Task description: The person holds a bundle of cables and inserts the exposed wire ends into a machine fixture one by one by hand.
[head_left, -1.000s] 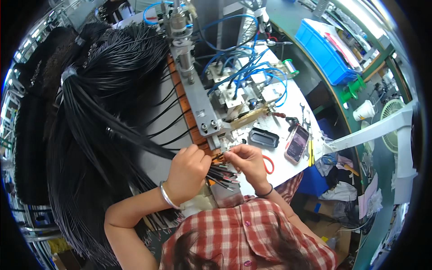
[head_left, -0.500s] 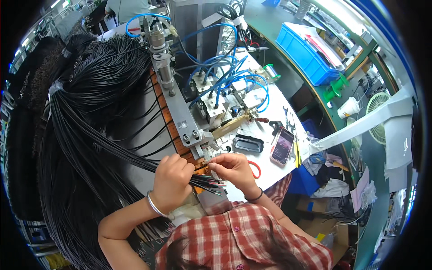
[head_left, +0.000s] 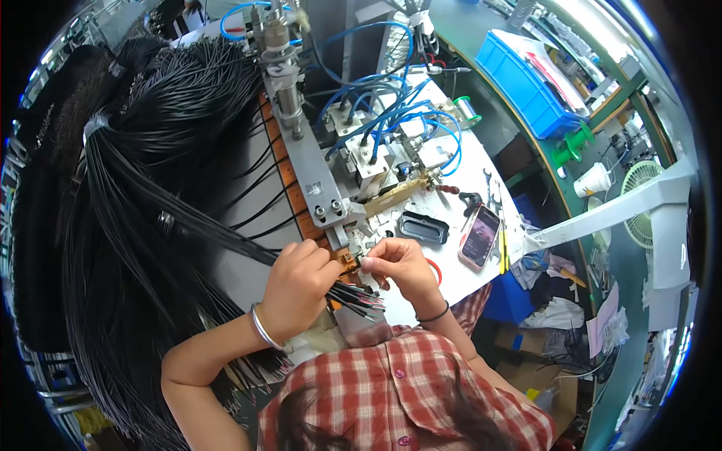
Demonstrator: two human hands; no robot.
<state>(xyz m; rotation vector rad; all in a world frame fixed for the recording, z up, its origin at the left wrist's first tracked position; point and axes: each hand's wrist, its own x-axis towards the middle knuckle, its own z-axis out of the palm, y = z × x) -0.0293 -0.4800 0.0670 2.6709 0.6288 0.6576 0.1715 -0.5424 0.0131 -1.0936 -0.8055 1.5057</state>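
My left hand (head_left: 299,282) is closed around a bundle of thin black cables (head_left: 214,225). Their stripped ends, with small red, white and green wires (head_left: 362,301), stick out below its fingers. Just right of it, my right hand (head_left: 408,272) pinches with thumb and forefinger at the edge of a small orange block (head_left: 345,261). What lies between those fingertips is too small to make out. The block sits at the near end of an orange slotted rail (head_left: 292,192), below a grey metal bar (head_left: 312,184). Several single black cables cross the rail from the left.
A pneumatic machine with blue hoses (head_left: 376,124) stands behind my hands. On the white table are a black tray (head_left: 423,227), a phone (head_left: 479,237), yellow-handled tweezers (head_left: 504,252) and a red ring-shaped handle (head_left: 434,270). A blue crate (head_left: 519,83) rests on the green bench at right.
The whole view has shifted a little, so the table and machine appear further right. My right hand stays pinched by the orange block, its lower fingers more curled. My left hand keeps the cable bundle.
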